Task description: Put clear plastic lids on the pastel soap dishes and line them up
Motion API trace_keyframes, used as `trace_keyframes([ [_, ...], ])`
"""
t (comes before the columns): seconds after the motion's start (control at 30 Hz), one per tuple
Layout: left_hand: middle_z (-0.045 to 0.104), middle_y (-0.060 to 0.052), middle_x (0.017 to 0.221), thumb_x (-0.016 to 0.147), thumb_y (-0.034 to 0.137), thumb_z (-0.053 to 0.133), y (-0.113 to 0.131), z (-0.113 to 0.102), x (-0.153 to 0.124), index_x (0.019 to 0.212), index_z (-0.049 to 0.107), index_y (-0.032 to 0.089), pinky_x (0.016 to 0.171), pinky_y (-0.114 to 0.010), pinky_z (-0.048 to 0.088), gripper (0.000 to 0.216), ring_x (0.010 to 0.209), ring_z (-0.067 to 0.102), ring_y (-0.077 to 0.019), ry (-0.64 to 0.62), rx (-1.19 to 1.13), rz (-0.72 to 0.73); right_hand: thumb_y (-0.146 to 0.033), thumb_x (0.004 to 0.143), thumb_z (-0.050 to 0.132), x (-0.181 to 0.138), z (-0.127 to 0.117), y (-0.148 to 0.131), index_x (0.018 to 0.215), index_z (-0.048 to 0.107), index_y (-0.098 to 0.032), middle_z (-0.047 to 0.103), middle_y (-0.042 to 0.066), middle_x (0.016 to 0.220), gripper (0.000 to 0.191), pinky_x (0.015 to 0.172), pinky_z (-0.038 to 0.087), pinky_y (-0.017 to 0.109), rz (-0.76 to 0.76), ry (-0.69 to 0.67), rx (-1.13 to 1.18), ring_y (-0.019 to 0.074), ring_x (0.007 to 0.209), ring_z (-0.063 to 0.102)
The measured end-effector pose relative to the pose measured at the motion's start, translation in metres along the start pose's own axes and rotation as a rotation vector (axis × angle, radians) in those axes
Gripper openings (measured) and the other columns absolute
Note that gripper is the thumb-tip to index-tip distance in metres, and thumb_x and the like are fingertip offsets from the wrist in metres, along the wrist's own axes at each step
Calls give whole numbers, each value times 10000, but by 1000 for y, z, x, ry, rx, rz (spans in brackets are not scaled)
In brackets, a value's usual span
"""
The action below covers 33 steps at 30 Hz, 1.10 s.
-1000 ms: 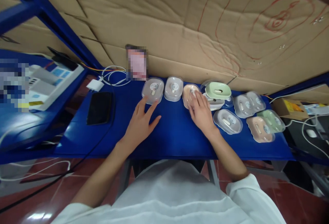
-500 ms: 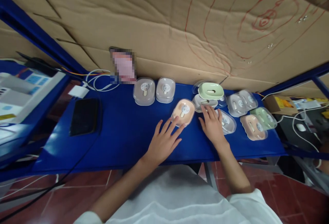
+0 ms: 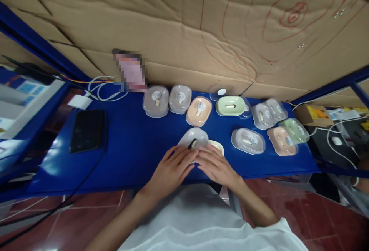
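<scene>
Both my hands meet at the near edge of the blue table (image 3: 135, 155). Between them is a white oval box (image 3: 215, 144) whose clear lid (image 3: 192, 137) is tilted up on the left side. My left hand (image 3: 172, 167) has its fingers at the lid, and my right hand (image 3: 215, 166) covers the front of the base. Behind, in a row along the cardboard wall, stand two greyish lidded boxes (image 3: 156, 101) (image 3: 180, 98), a peach box (image 3: 198, 110) and a green box (image 3: 230, 105).
A loose clear lid (image 3: 221, 91) lies behind the green box. Several more lidded boxes (image 3: 248, 140) cluster on the right. A black phone (image 3: 86, 130), a white charger (image 3: 78, 101) and cables lie on the left. The cardboard wall (image 3: 184, 32) closes the back.
The peach box now stands in the back row. Both hands have drawn back to the near edge with the white box between them, and its lid is lifted.
</scene>
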<state>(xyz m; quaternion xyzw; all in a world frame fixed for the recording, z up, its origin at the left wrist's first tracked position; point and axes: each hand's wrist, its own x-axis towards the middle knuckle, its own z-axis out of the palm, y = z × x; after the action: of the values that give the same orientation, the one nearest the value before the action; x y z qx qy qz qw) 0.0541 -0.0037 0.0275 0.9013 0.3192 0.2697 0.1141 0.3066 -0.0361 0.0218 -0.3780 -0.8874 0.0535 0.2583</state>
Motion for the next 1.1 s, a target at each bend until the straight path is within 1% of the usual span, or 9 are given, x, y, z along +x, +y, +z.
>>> trace_keyframes([
  [0.13, 783, -65, 1307, 1065, 148, 612, -21, -9, -35, 1386, 644, 228, 1293, -493, 390, 333, 1258, 724, -219, 88, 2, -81, -396, 1031, 711, -18, 2, 8, 1680, 374, -249, 547, 194, 1612, 746, 1270, 402, 662, 228, 13, -57, 361, 1564, 465],
  [0.23, 781, -54, 1304, 1053, 112, 615, -32, -15, -49, 1344, 657, 250, 1297, -563, 388, 325, 1284, 713, -230, 193, -38, -197, -437, 999, 751, -25, 9, 11, 1748, 178, -261, 303, 240, 1751, 959, 1226, 472, 641, 370, 18, -28, 401, 1615, 375],
  [0.33, 768, -63, 1303, 1047, 86, 604, -31, -15, -48, 1349, 647, 243, 1262, -530, 468, 343, 1294, 702, -208, 297, -194, -253, -482, 939, 817, -17, 18, 10, 1760, 14, -289, -3, 230, 1818, 1164, 1227, 478, 618, 360, 40, 67, 416, 1658, 262],
  [0.4, 763, -64, 1308, 1049, 79, 590, -25, -12, -40, 1363, 636, 237, 1284, -527, 452, 354, 1309, 694, -194, 246, -261, -163, -558, 862, 872, -9, 20, 11, 1753, -70, -286, -130, 228, 1811, 1325, 1237, 447, 649, 301, 57, 99, 441, 1671, 187],
  [0.5, 761, -69, 1327, 1066, 64, 516, -18, -8, -25, 1340, 634, 219, 1335, -545, 372, 336, 1382, 654, -195, 67, -263, 14, -592, 840, 881, -1, 13, 12, 1761, 68, -307, 25, 197, 1829, 1261, 1271, 391, 671, 209, 42, 40, 433, 1675, 176],
  [0.6, 750, -89, 1334, 1081, 125, 519, -14, -3, -16, 1285, 646, 193, 1337, -534, 363, 250, 1396, 641, -214, -23, -210, 54, -459, 988, 773, -7, 1, 9, 1659, 432, -318, 501, 123, 1680, 766, 1336, 308, 627, 120, -44, -59, 332, 1608, 409],
  [0.67, 751, -98, 1296, 1079, 207, 572, -12, 1, -15, 1262, 660, 188, 1295, -522, 424, 204, 1339, 669, -237, -42, -136, 69, -385, 1046, 704, -15, -2, 3, 1584, 543, -267, 656, 101, 1540, 573, 1351, 309, 567, 90, -89, -99, 272, 1537, 521],
  [0.9, 761, -75, 1213, 1054, 126, 556, -11, 8, -21, 1197, 695, 208, 1212, -485, 504, 215, 1249, 699, -246, -30, 43, 89, -315, 1108, 576, -14, -9, 3, 1589, 540, -236, 612, 74, 1593, 490, 1337, 348, 493, 16, -217, -192, 235, 1540, 515],
  [1.1, 736, -89, 1262, 1043, 158, 615, -25, -4, -39, 1261, 678, 215, 1224, -508, 500, 234, 1278, 686, -253, 65, 7, -78, -310, 1089, 545, 30, -66, 102, 1631, 485, -191, 485, 165, 1685, 558, 1291, 296, 645, 398, -91, -489, 355, 1597, 410],
])
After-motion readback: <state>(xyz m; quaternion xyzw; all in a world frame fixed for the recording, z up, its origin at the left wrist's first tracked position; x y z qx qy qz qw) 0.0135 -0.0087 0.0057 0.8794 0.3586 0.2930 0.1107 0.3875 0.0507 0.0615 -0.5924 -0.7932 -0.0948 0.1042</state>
